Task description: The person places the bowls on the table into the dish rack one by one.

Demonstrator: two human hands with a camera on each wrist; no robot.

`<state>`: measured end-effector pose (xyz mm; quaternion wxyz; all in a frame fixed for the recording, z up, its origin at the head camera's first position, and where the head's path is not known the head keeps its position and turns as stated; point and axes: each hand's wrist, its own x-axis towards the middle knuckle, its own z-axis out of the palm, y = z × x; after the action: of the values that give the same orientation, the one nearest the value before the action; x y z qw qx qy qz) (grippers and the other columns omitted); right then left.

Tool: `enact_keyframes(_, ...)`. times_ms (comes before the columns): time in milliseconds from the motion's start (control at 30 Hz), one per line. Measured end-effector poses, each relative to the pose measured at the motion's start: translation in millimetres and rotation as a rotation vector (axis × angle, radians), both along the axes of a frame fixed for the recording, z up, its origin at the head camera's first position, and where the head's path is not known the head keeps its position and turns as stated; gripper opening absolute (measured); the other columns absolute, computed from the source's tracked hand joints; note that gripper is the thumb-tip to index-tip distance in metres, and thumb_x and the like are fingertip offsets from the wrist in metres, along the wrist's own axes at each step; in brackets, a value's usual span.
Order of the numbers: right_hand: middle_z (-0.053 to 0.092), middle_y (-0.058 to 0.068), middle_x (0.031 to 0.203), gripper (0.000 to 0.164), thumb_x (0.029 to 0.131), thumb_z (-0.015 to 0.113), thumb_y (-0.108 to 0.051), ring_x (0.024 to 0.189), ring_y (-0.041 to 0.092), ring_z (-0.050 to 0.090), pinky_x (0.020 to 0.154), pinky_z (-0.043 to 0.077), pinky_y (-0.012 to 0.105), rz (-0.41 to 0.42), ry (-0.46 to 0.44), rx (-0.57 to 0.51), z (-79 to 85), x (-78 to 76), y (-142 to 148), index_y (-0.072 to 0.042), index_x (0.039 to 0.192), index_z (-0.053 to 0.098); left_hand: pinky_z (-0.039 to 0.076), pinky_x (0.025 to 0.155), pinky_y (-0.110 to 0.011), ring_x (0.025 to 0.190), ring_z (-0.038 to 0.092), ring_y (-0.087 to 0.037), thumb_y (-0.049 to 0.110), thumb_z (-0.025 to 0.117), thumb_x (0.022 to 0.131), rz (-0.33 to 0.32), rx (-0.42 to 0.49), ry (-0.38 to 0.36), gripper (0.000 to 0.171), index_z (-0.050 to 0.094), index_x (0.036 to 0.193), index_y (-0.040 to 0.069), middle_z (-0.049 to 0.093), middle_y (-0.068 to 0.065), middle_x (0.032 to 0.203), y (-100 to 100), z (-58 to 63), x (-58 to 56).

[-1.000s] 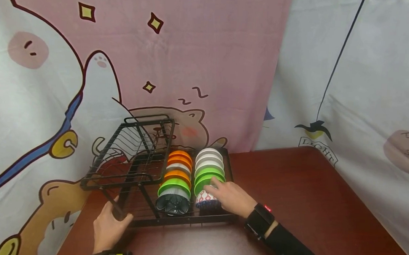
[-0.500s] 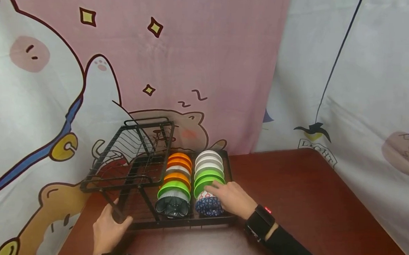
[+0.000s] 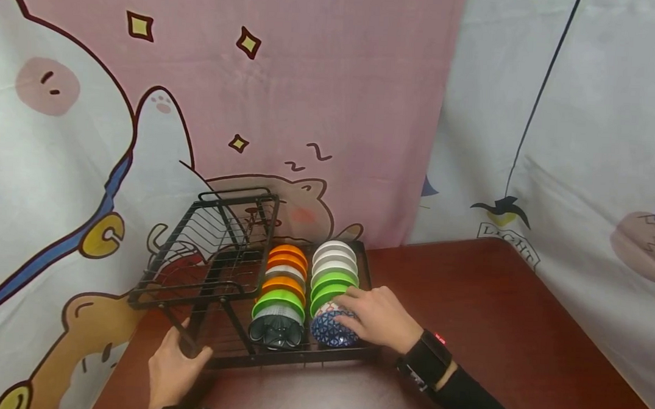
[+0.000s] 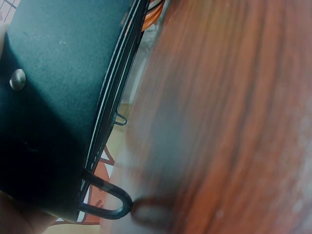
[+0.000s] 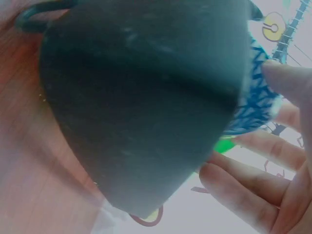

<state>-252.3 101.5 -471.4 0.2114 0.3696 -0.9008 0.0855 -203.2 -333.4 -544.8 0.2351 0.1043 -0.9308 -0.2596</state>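
A black two-tier dish rack (image 3: 230, 298) stands on the table with bowls set on edge in two rows. My left hand (image 3: 173, 364) grips its front left corner; in the left wrist view the rack's dark side panel (image 4: 63, 87) hides most of that hand. At the front of the right row is a blue-and-white patterned bowl (image 3: 333, 330), its outside facing me. My right hand (image 3: 377, 316) holds this bowl from the right, thumb on its patterned side and fingers reaching behind it. A red-and-white patterned bowl (image 3: 330, 306) shows just behind, partly covered by the fingers.
Green bowls (image 3: 332, 288) and white bowls (image 3: 334, 251) fill the right row farther back. The left row has orange bowls (image 3: 288, 251), a green bowl (image 3: 279, 300) and a dark glossy bowl (image 3: 275, 331) in front. The raised tier (image 3: 210, 248) overhangs the left side.
The blue patterned bowl has come into fuller view and tilted back toward the row, now covering more of the red-and-white bowl. My right hand has shifted slightly right; the left hand keeps its grip.
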Motion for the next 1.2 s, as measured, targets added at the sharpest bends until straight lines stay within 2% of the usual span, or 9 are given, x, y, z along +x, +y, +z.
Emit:
enact_keyframes(100,0.075,-0.006,0.101,0.031,0.096,0.072,-0.047,0.062,0.003,0.053,0.054,0.036,0.019,-0.007,-0.012,-0.022,3.3,1.0,1.2,-0.026,0.119,0.078,0.049,0.087,-0.067,0.103,0.069,-0.056,0.023,0.081,0.074,0.000,0.002,0.009,0.073,0.061,0.141,0.001,0.069,-0.025,0.128,-0.2,-0.1,-0.1)
enact_keyframes(333,0.072,-0.007,0.098,0.025,0.097,0.074,-0.041,0.056,0.000,0.036,0.052,0.028,0.015,0.006,0.014,-0.073,3.4,0.5,3.7,-0.025,0.116,0.080,0.049,0.086,-0.067,0.101,0.070,-0.054,0.022,0.081,0.073,-0.009,0.005,0.032,0.073,0.062,0.141,0.001,0.070,-0.023,0.125,-0.1,-0.3,-2.2)
enact_keyframes(633,0.072,-0.007,0.099,0.025,0.096,0.075,-0.039,0.055,0.000,0.034,0.051,0.027,0.015,0.010,-0.012,-0.100,3.3,1.5,4.5,-0.025,0.116,0.080,0.050,0.088,-0.067,0.105,0.068,-0.056,0.023,0.081,0.074,-0.001,0.009,0.010,0.074,0.061,0.142,0.001,0.069,-0.025,0.130,-0.9,0.4,-1.0)
enact_keyframes(900,0.071,-0.008,0.098,0.024,0.096,0.076,-0.037,0.054,-0.003,0.032,0.050,0.025,0.014,0.017,-0.004,-0.116,-2.2,0.3,5.9,-0.025,0.116,0.079,0.049,0.088,-0.068,0.103,0.068,-0.056,0.023,0.081,0.075,0.003,0.012,0.001,0.073,0.061,0.142,0.002,0.069,-0.025,0.127,-1.1,-0.1,0.3)
enact_keyframes(1067,0.070,-0.009,0.099,0.025,0.097,0.075,-0.037,0.053,-0.003,0.031,0.049,0.024,0.014,0.021,-0.025,-0.129,-5.0,0.0,7.6,-0.025,0.118,0.079,0.049,0.092,-0.069,0.112,0.066,-0.058,0.028,0.081,0.079,-0.009,0.017,-0.036,0.074,0.058,0.144,0.001,0.066,-0.025,0.133,-0.7,1.8,0.5)
enact_keyframes(1200,0.071,-0.010,0.101,0.024,0.097,0.074,-0.037,0.054,-0.004,0.032,0.050,0.025,0.014,0.030,-0.031,-0.161,-7.1,-0.4,9.1,-0.027,0.118,0.078,0.046,0.096,-0.072,0.123,0.061,-0.058,0.042,0.081,0.086,-0.054,-0.016,-0.125,0.081,0.052,0.149,0.001,0.061,-0.026,0.139,-3.9,9.6,2.7)
